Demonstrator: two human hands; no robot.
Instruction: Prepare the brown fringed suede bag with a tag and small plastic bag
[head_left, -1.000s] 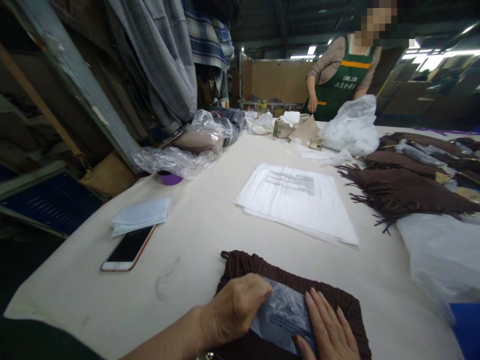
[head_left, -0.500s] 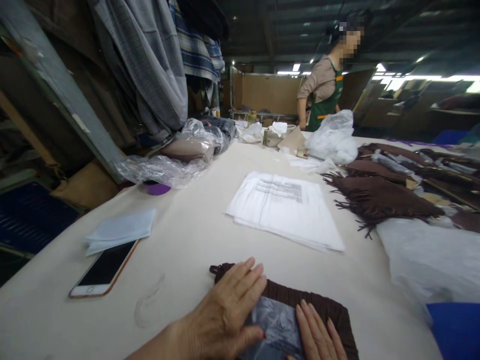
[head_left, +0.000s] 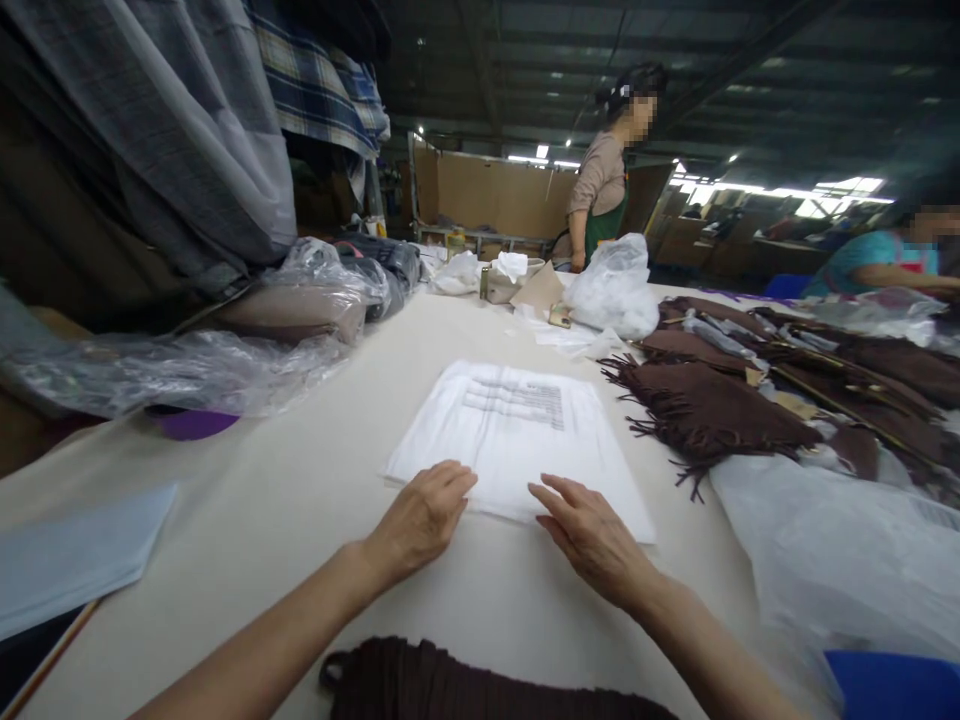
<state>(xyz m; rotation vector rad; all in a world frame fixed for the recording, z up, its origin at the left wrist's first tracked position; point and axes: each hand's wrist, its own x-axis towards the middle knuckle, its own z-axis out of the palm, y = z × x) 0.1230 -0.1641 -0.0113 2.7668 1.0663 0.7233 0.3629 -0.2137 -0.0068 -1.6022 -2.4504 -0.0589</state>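
A stack of thin white printed bags point(head_left: 517, 420) lies flat in the middle of the table. My left hand point(head_left: 429, 512) is at its near left edge, fingers close together and curled; whether they grip anything is hidden. Over the near right part of the stack is my right hand point(head_left: 581, 525), its fingers apart and holding nothing. Below both forearms, at the bottom of the view, lies a dark brown fringed piece point(head_left: 450, 690), which neither hand touches.
Brown fringed bags point(head_left: 720, 400) and clear plastic point(head_left: 840, 540) cover the right side. Plastic-wrapped items point(head_left: 300, 305) and pale blue sheets point(head_left: 82, 550) over a phone are left. One person point(head_left: 600, 190) stands beyond the table; another point(head_left: 862, 262) is at far right.
Both hands have left the brown piece and moved forward to the white stack. The view has shifted right, and a second person has come into view.
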